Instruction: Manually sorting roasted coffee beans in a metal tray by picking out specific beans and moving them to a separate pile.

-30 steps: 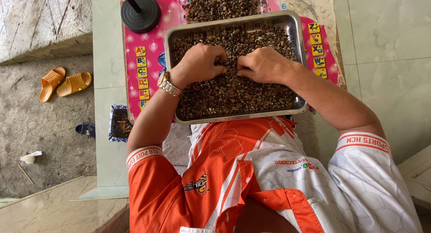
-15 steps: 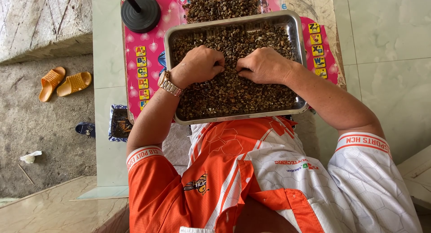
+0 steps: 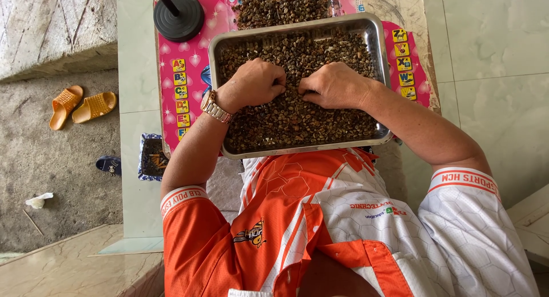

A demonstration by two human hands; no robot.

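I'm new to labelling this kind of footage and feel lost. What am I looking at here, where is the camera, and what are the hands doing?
The one picture comes from a camera worn on a person's head, looking straight down. Their left hand, with a wristwatch, and right hand rest curled, fingers down, in small brown beans filling a metal tray. Whether either pinches a bean cannot be seen. The tray lies on a pink alphabet mat, beside a black round stand base. Orange sandals lie on the floor.

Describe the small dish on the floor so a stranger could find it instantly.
Start at the metal tray of brown shells on the pink mat. Drop past the mat's lower left corner to the floor: the blue patterned dish sits there, smaller than the tray, near a dark blue sandal.
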